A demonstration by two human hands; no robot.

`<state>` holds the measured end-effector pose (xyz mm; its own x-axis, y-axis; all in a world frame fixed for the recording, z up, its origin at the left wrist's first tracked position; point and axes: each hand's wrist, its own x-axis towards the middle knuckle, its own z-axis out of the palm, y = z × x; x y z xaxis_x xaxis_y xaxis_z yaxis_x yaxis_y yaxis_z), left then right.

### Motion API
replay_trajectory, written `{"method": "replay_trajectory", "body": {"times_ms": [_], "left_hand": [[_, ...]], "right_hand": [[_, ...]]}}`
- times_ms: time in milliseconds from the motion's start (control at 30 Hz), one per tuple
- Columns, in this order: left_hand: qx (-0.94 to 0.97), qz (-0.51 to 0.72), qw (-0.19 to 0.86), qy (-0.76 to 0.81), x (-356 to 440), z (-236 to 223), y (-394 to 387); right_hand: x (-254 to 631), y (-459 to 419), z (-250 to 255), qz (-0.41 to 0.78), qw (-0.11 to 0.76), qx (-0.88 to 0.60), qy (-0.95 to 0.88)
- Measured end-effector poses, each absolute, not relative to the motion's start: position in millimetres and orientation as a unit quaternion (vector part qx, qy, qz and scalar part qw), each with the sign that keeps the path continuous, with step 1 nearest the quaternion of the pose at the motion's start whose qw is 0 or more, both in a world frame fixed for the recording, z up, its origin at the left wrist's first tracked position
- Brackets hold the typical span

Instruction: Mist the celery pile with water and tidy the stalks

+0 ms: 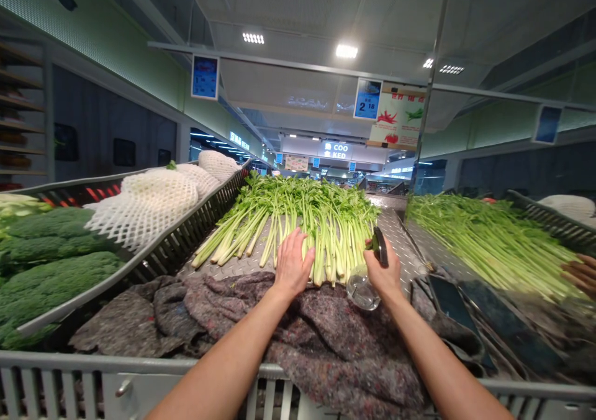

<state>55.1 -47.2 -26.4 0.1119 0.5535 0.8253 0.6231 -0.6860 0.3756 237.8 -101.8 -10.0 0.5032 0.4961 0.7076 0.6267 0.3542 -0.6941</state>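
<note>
Leafy celery lies spread across a sloped metal shelf, stalk ends toward me and leaves at the back. My left hand rests over the lower stalks left of the middle, fingers stretched out and holding nothing. In my right hand is a clear spray bottle with a black trigger head, its fingers wrapped round the neck. The bottle stands out just in front of the stalks at the right. A crumpled grey felt blanket lies beneath both wrists, along the front of the shelf.
To the left, a black crate holds broccoli and produce in white foam nets. A mirror stands at the right, reflecting the celery. A dark phone lies at the right front. A slatted grey rail runs along the front.
</note>
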Motion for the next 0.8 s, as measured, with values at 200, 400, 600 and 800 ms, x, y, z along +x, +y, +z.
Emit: {"method": "replay_trajectory", "body": {"times_ms": [200,400,600,800], "left_hand": [[-0.746,-0.535,0.031,-0.396,55.2,-26.3,-47.7],[-0.746,-0.534,0.034,-0.396,54.6,-26.5,-48.5],[-0.746,-0.53,0.034,-0.401,54.3,-26.7,-48.0],[-0.747,-0.531,0.036,-0.398,55.0,-26.5,-47.6]], "right_hand": [[232.4,-104.5,-7.1,-0.05,0.659,-0.535,-0.526],[235.0,-100.8,-10.1,-0.047,0.666,-0.554,-0.497],[245.0,-94.1,-14.3,-0.046,0.687,-0.567,-0.452],[239.7,-98.6,-10.5,-0.06,0.684,-0.549,-0.476]]}}
